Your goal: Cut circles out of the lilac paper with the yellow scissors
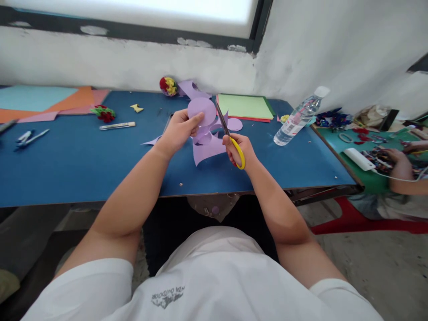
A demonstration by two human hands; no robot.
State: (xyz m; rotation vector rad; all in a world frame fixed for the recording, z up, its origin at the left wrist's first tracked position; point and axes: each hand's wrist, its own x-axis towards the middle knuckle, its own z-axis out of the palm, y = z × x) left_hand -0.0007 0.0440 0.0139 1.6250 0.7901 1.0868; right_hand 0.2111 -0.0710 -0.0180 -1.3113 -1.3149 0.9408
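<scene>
Between the thumb and fingers of my left hand [179, 129] is a round purple paper piece [204, 110], raised over the table. My right hand [239, 151] grips yellow-handled scissors [240, 155], whose dark blades point up and lie beside the right edge of the round piece. Below the hands are purple paper scraps [207, 150] with curved cut edges. A smaller purple disc [235, 124] lies just right of the blades. More purple offcut [194, 89] rests near the wall.
Blue table [133, 165] with a water bottle [297, 118] at right, green paper sheets [245, 106] behind, a red-yellow flower ball [168, 86], a pen [117, 126] and coloured sheets [43, 100] at left. At far right, another person's hand [396, 156] is over a green table [364, 174].
</scene>
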